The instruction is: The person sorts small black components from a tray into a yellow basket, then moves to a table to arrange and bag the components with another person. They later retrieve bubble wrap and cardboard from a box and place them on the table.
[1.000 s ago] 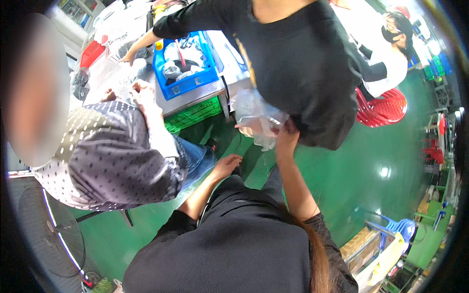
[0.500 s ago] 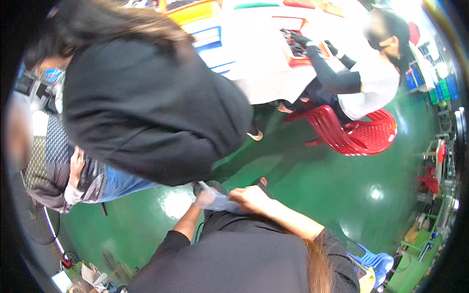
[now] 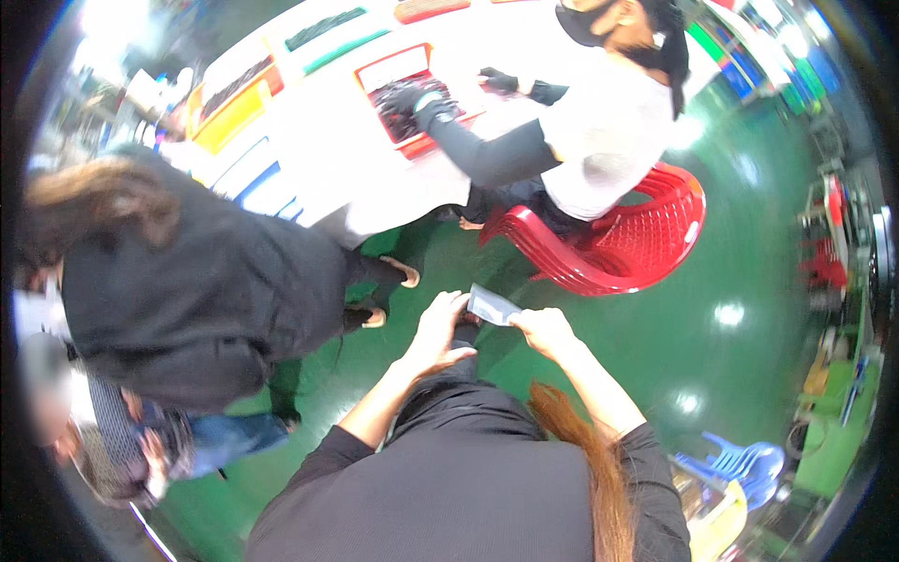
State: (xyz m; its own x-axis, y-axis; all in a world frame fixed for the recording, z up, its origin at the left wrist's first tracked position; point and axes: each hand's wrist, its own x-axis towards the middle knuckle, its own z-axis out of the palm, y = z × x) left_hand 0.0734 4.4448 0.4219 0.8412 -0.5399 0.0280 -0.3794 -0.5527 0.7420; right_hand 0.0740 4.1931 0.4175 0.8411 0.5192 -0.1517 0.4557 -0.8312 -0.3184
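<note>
A small, translucent, greyish plastic bag (image 3: 493,306) is held out in front of my body, above the green floor. My right hand (image 3: 549,333) pinches its right end between thumb and fingers. At the bag's left edge is my left hand (image 3: 436,333), thumb spread well away from the fingers. Its fingertips come close to the edge; whether they touch it I cannot tell. Nothing can be made out inside the bag.
Ahead, a person in dark gloves sits on stacked red chairs (image 3: 618,245), hands at an orange-red tray (image 3: 412,148) of dark pieces on a white table (image 3: 323,178). A person in black (image 3: 206,290) stands at left, another person beyond. Blue chairs (image 3: 740,464) stand at lower right.
Both hands have moved forward, with the bag held farther from my body. My view has turned rightward; the person in black now appears farther left, and more of the table and trays shows.
</note>
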